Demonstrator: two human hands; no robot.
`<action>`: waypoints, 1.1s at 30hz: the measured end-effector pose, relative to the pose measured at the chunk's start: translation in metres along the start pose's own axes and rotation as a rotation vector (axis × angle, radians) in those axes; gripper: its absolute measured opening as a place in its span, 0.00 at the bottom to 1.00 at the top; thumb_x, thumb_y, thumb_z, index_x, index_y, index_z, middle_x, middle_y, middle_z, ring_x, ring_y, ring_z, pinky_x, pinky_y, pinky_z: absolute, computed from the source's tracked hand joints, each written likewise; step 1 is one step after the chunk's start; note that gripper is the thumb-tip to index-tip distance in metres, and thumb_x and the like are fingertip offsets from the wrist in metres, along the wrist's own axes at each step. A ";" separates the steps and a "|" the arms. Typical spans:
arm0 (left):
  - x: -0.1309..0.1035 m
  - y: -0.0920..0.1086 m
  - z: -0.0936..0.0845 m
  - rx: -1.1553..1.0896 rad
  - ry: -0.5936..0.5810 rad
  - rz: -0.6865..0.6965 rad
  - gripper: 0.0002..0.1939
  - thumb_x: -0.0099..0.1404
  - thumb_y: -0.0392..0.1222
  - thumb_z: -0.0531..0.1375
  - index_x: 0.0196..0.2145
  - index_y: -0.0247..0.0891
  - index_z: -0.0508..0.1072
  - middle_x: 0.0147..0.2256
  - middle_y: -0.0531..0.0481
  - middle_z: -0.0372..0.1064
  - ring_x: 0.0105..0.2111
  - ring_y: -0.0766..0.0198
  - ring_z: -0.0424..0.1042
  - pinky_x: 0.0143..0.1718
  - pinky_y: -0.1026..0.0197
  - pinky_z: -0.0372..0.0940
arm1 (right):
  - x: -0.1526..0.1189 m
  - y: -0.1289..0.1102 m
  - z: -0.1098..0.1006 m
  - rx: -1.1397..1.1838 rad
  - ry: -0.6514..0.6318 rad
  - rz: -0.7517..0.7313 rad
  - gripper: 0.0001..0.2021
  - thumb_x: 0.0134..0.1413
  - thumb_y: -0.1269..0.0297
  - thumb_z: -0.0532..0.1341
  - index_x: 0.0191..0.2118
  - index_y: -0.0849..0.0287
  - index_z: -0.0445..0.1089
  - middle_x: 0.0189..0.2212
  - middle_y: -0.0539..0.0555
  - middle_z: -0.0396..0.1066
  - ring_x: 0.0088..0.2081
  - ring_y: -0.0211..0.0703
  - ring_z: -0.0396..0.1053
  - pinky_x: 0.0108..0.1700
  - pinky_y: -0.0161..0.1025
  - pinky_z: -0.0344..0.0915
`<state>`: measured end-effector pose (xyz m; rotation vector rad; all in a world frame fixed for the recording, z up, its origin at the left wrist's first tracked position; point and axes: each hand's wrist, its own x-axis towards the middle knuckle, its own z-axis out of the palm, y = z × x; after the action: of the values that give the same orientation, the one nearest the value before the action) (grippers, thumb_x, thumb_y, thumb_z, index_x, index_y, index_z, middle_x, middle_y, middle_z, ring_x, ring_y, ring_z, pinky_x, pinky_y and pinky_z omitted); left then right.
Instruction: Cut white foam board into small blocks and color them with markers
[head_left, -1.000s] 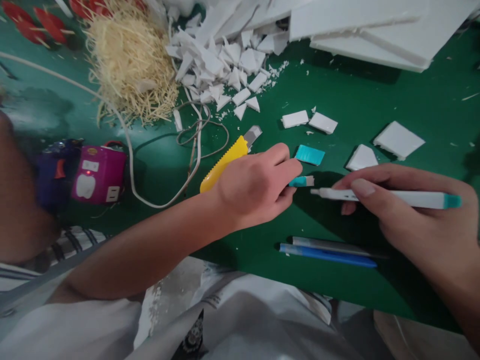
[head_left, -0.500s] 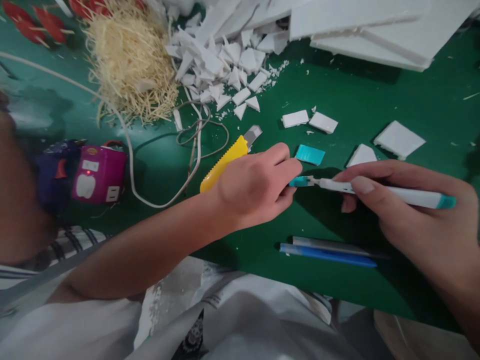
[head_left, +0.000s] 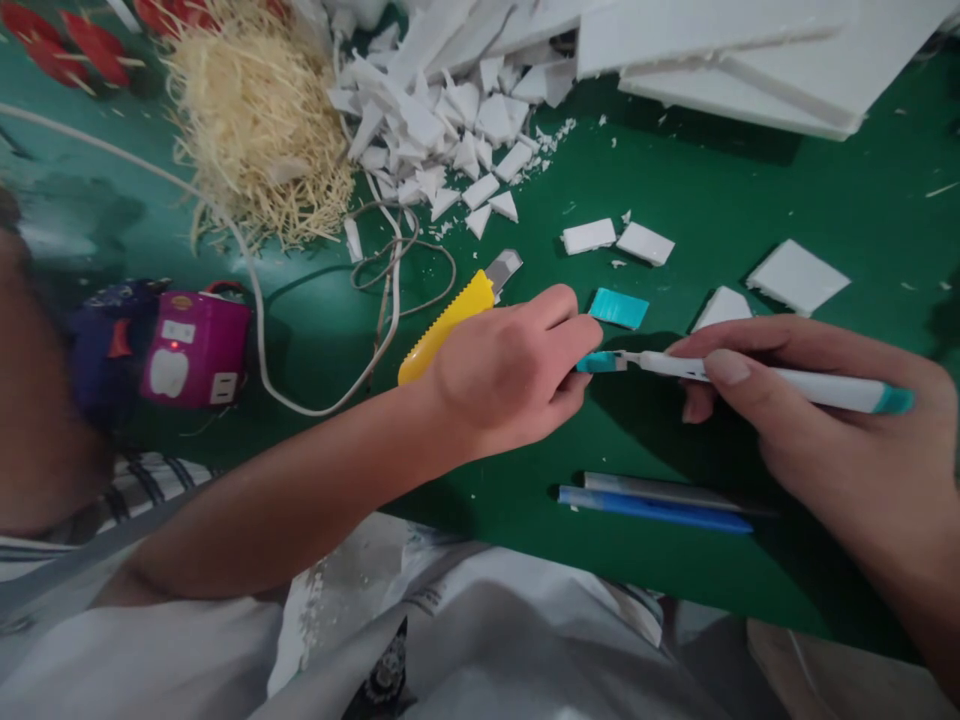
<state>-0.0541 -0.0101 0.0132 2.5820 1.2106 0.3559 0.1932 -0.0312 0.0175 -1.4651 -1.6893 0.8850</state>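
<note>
My right hand (head_left: 817, 390) is closed round a white marker (head_left: 832, 388) with a teal end, its tip pointing left. My left hand (head_left: 514, 370) pinches a small foam piece (head_left: 600, 362), partly coloured teal and mostly hidden by the fingers. The marker's tip meets the right end of that piece. Just beyond the fingers lies a flat teal foam piece (head_left: 619, 308). A yellow utility knife (head_left: 450, 325), blade out, rests behind my left wrist. Nearer to me lie a blue pen (head_left: 660, 510) and a grey pen (head_left: 652, 487).
White foam pieces (head_left: 589, 237) lie beyond my hands on the green table (head_left: 697, 190). A foam scrap heap (head_left: 450, 120), foam sheets (head_left: 735, 90) and a straw-like pile (head_left: 259, 130) sit farther back. A white cable (head_left: 251, 270) runs near a magenta power box (head_left: 196, 350). Another person's arm (head_left: 45, 400) is at left.
Both hands, the marker and the foam piece hold almost the same position. The whole view has shifted very slightly.
</note>
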 end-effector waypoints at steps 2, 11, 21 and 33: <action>0.000 0.000 0.000 -0.001 -0.008 -0.001 0.08 0.71 0.36 0.58 0.41 0.37 0.78 0.40 0.48 0.74 0.30 0.64 0.72 0.28 0.61 0.59 | 0.000 0.000 0.000 0.017 -0.033 0.001 0.06 0.63 0.59 0.71 0.34 0.47 0.84 0.20 0.47 0.75 0.22 0.38 0.70 0.23 0.36 0.61; 0.000 0.000 0.000 0.008 -0.006 0.001 0.08 0.71 0.36 0.58 0.41 0.37 0.78 0.39 0.49 0.73 0.30 0.65 0.71 0.28 0.62 0.58 | -0.001 0.002 0.002 0.028 -0.019 0.001 0.09 0.66 0.53 0.69 0.34 0.44 0.84 0.20 0.46 0.75 0.22 0.36 0.69 0.23 0.35 0.62; -0.001 0.000 0.001 0.009 0.003 0.002 0.07 0.71 0.36 0.58 0.41 0.38 0.78 0.39 0.49 0.74 0.30 0.65 0.71 0.28 0.61 0.58 | 0.000 0.002 0.004 0.052 -0.030 0.006 0.12 0.67 0.49 0.68 0.33 0.45 0.83 0.20 0.47 0.75 0.22 0.39 0.71 0.24 0.38 0.68; 0.000 0.001 0.000 0.023 -0.030 -0.014 0.07 0.71 0.37 0.59 0.41 0.38 0.77 0.39 0.49 0.73 0.31 0.64 0.72 0.28 0.61 0.59 | 0.001 -0.005 0.001 0.053 -0.020 0.114 0.09 0.66 0.51 0.69 0.35 0.45 0.83 0.22 0.47 0.76 0.25 0.40 0.73 0.29 0.39 0.72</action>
<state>-0.0535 -0.0103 0.0138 2.5877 1.2296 0.3012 0.1896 -0.0305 0.0210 -1.5337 -1.5975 1.0006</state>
